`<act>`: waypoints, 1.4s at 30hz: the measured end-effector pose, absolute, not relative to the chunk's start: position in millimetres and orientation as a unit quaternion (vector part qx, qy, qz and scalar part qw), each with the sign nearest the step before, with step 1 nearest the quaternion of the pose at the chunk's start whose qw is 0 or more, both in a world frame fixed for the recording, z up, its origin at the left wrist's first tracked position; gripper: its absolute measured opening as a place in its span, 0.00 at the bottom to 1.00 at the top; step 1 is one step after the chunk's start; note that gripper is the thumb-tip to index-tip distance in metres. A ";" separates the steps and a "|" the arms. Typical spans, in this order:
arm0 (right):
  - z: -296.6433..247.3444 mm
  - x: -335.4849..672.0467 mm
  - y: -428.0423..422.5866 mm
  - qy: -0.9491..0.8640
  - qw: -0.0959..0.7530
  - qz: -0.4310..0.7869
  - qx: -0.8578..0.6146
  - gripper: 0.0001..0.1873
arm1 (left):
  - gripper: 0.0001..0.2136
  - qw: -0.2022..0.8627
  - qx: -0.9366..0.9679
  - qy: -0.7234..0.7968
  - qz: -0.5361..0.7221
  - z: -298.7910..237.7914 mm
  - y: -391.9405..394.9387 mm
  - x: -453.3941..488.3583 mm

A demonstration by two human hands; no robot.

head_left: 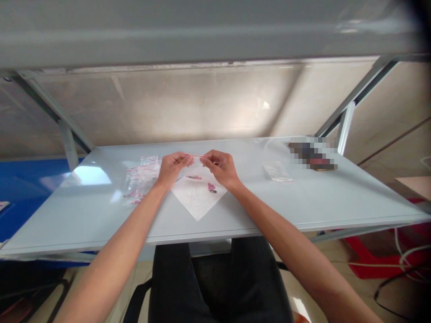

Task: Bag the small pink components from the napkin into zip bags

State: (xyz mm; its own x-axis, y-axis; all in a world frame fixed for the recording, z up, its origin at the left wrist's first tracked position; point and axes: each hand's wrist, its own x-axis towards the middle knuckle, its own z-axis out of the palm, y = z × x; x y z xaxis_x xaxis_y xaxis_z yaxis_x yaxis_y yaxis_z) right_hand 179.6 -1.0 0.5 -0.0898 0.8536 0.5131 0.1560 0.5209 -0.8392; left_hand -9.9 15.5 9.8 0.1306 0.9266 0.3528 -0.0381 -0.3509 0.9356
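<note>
Small clear red-striped zip bag (193, 163)

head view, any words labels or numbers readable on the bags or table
No readable text anywhere.
Small clear plastic bag with red seal strip, pinched by left hand and right hand: no print shows.
Pile of clear red-strip bags: too small to tell.
Dark object on pale grey table: blurred, unreadable.

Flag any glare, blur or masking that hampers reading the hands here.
Head view: bright glare washes the table at left; a pixelated patch masks something far right; dark vignette top-right; left hand and right hand, pinching a clear bag, look slightly soft.
</note>
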 end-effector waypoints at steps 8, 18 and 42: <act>-1.6 173.2 -2.3 -0.696 0.535 0.287 -0.384 0.15 | 0.15 0.459 0.610 0.379 0.523 8.7 15.0 -8.9; 3.7 175.7 -0.7 -0.720 0.517 0.237 -0.398 0.17 | 0.14 0.438 0.634 0.371 0.519 11.3 14.8 -10.2; 22.7 186.8 -11.7 -0.744 0.421 0.238 -0.461 0.20 | 0.20 0.399 0.719 0.374 0.429 38.5 5.0 -23.6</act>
